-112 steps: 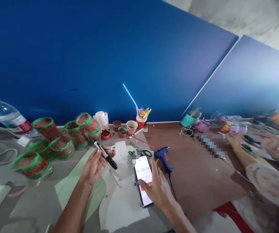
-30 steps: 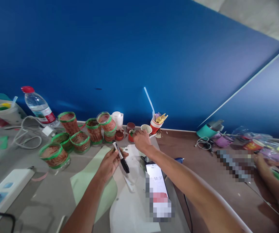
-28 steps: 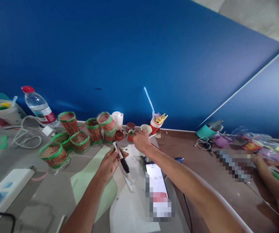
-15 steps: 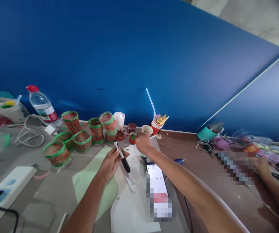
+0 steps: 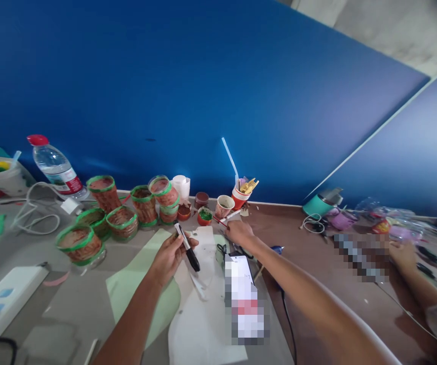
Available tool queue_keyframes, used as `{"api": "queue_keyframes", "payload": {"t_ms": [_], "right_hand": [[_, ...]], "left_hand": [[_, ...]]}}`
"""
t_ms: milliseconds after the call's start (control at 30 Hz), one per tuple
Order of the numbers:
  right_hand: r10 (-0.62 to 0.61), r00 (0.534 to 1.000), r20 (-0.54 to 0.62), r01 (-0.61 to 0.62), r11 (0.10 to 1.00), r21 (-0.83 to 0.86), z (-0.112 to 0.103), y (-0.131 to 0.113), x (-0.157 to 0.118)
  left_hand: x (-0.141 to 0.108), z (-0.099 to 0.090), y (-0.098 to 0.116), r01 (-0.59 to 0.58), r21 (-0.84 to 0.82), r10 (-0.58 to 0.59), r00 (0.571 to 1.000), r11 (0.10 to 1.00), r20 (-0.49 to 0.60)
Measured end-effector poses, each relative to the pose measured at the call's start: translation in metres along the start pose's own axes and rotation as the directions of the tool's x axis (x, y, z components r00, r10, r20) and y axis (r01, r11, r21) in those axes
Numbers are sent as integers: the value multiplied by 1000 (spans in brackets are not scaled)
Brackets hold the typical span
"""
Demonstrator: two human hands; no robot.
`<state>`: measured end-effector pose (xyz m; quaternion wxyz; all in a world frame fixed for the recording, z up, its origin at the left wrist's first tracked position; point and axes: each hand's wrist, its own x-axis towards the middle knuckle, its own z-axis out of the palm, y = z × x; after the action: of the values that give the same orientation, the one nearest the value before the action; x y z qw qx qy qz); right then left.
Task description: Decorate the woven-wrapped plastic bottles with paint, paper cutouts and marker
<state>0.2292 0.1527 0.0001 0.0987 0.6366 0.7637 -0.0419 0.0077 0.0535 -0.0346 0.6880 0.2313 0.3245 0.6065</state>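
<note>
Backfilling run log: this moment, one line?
left hand: holds black-silver marker | right hand: at thin red stick, grip unclear | rectangular black phone: lit

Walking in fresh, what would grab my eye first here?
Probably the blue panel across the background. Below it, left of centre, are green-rimmed brown jars, near a red-capped bottle. In the middle, the left hand holds a black-and-silver marker over white paper.

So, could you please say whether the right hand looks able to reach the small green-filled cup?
Probably yes: the right hand is nearby, with only a thin red stick showing between it and the small cup.
</note>
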Motion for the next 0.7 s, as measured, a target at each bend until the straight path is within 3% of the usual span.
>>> {"api": "queue_keyframes", "payload": {"t_ms": [467, 700], "right_hand": [[26, 999, 35, -27, 999, 19, 6, 9, 11], [-36, 999, -25, 35, 999, -8, -2, 24, 0]], "left_hand": [[1, -4, 0, 17, -10, -17, 1000, 1000, -7], [3, -2, -1, 25, 12, -25, 1000, 1000, -17]]}}
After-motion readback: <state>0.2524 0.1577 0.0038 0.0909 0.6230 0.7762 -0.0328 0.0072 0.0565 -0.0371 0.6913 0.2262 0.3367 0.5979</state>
